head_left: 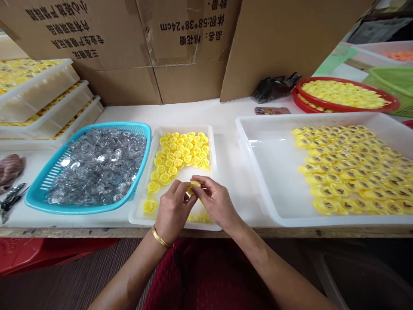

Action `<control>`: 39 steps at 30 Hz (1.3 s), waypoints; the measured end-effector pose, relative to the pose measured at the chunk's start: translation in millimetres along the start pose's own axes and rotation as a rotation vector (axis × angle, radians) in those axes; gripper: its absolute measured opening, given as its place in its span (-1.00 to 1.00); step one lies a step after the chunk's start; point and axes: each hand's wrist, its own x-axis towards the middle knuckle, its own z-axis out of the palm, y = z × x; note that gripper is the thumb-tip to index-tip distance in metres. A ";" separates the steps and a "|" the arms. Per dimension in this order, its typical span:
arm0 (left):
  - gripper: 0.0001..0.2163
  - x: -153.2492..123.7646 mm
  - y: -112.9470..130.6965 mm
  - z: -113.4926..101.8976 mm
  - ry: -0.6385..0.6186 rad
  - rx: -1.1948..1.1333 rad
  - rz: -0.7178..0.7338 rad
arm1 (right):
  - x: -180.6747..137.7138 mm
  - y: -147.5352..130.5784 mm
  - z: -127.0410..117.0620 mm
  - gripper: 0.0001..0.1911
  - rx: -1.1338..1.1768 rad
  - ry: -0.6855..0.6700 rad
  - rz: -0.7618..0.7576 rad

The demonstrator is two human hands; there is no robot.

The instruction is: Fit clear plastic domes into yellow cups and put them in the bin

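Above the small white tray (211, 163), my left hand (174, 206) and my right hand (214, 200) meet, their fingers pinched around one small round yellow plastic piece (194, 187). Part of that piece is covered by my fingertips. Many similar yellow pieces (177, 153) lie in the tray beyond my hands, and a few sit at its near left corner. A blue basket (146, 150) on the left is filled with clear, shiny round plastic parts (103, 168). On the right, a large white tray (258, 189) holds rows of yellow pieces with dark centres (351, 168).
Stacked white trays (41, 94) stand at the far left, with pliers (13, 198) and a cloth (11, 170) in front. Cardboard (190, 77) walls off the back. A black tape dispenser (272, 88), a small flat card (271, 110) and red baskets (345, 107) stand behind the large tray.
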 end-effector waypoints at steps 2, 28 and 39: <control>-0.91 -1.6 1.6 3.0 0.001 0.032 0.027 | 1.4 3.5 1.8 -0.75 0.039 0.017 0.022; -0.89 0.1 6.1 -17.7 -0.013 -0.217 -0.096 | -6.3 -10.1 -5.4 -0.81 0.252 -0.002 -0.148; -0.79 -2.1 3.5 -23.4 -0.047 -0.160 -0.067 | -8.4 -10.6 0.7 -0.80 0.399 -0.023 0.007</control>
